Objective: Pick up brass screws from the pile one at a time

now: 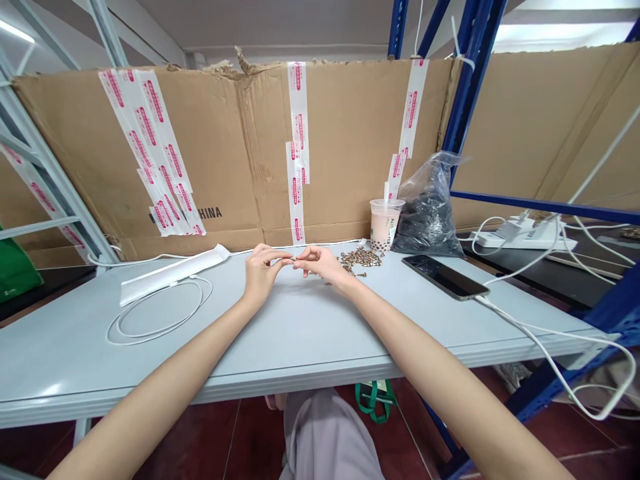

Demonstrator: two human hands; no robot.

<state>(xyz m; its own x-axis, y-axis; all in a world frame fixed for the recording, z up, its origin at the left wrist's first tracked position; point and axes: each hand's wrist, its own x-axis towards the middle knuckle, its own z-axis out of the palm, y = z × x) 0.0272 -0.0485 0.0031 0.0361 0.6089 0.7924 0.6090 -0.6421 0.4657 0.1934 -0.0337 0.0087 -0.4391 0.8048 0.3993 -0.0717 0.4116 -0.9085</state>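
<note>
My left hand (262,271) and my right hand (320,262) meet fingertip to fingertip above the middle of the grey table (300,333). Both are closed in a pinch around a small shiny metal piece (294,259), mostly covered by the fingers and too tiny to make out fully. Just right of my right hand lies a loose pile of brass-coloured small screws (364,258), partly hidden behind that hand. A few pieces lie apart at the pile's near edge.
A drink cup with a straw (384,223) and a plastic bag of dark pieces (429,223) stand behind the pile. A phone (445,277) with a white cable is at right. At left are a folded white strip (173,275) and a coiled cable (150,332). Cardboard (340,160) walls the back.
</note>
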